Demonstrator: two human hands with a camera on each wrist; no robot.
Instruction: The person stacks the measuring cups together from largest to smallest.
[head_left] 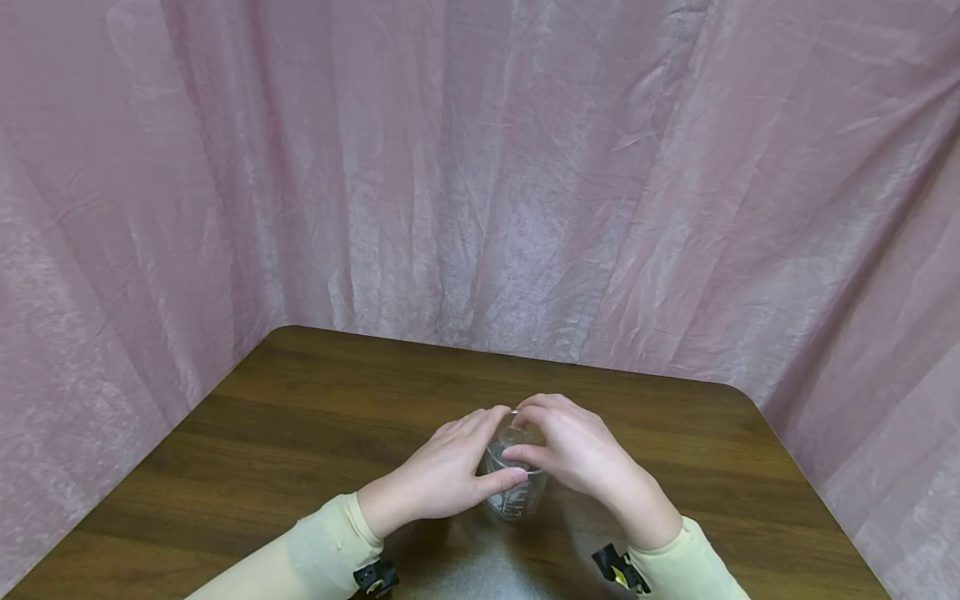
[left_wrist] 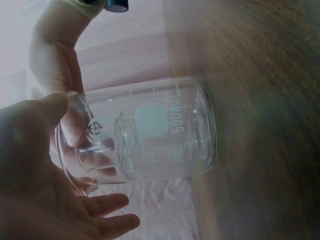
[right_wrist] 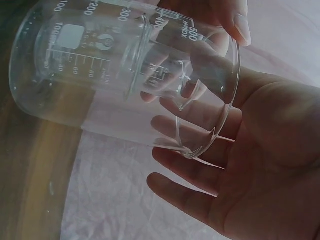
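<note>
A large clear glass beaker with white 500 ml markings stands upright on the table. Nested inside is a smaller beaker, its rim partway up the large one's wall. A still smaller glass beaker is in the upper part of the large one. My left hand holds the large beaker near its rim, thumb on the near side and fingers on the far side. From above, my right hand reaches into the mouth and pinches the smallest beaker between thumb and fingers. Glass reflections blur the exact contact.
The dark wooden table has rounded far corners and spreads around the beakers. Pink velvety curtains hang behind it and along both sides. Small black devices are worn at both wrists over pale sleeves.
</note>
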